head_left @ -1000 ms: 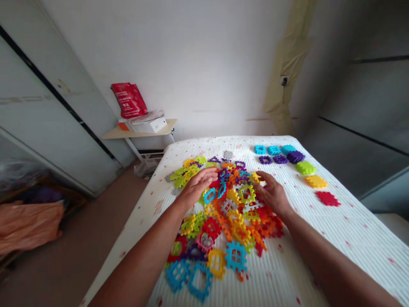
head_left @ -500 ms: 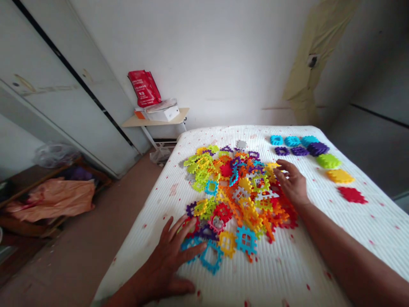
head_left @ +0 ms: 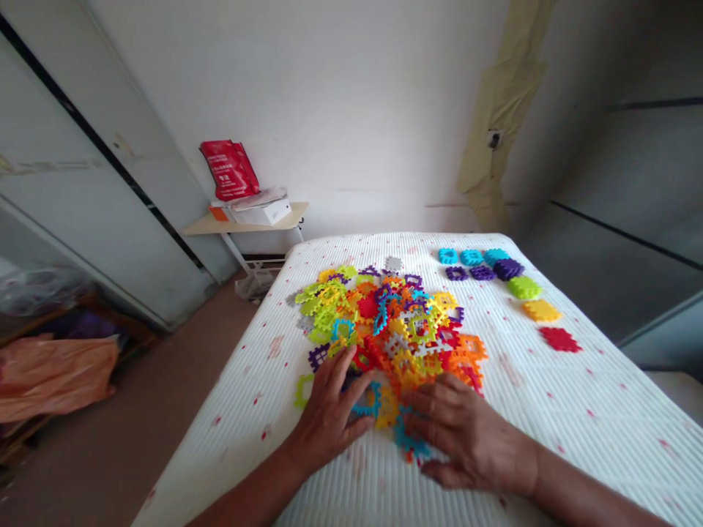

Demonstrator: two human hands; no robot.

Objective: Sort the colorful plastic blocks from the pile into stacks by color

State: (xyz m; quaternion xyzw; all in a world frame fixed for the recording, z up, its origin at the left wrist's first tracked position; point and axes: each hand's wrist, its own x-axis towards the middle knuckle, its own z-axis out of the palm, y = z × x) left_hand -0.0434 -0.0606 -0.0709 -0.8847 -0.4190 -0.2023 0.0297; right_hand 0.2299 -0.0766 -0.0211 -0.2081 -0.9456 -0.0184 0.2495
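Note:
Interlocking plastic pieces in many colours lie in a loose pile (head_left: 395, 315) on the bed. My left hand (head_left: 332, 410) rests at the pile's near left edge, fingers apart, beside a blue square frame piece (head_left: 376, 399). At the near right edge, my right hand (head_left: 472, 435) lies palm down with its fingers stretched over a blue window piece (head_left: 407, 435), partly covering it. A yellow window piece (head_left: 387, 410) shows between the two hands. Left of my left hand is a lime green frame piece (head_left: 299, 391).
Stacks sorted by colour stand at the far right: blue (head_left: 471, 257), purple (head_left: 508, 269), green (head_left: 524, 287), yellow (head_left: 541, 311), red (head_left: 560, 339). One grey piece (head_left: 394, 263) lies behind the pile. A small table (head_left: 201, 225) with a red bag (head_left: 231, 172) stands beyond the bed.
My right hand has come from the pile's right side to its near edge. My left hand has moved slightly right and up, onto the pile's near edge. The view has shifted.

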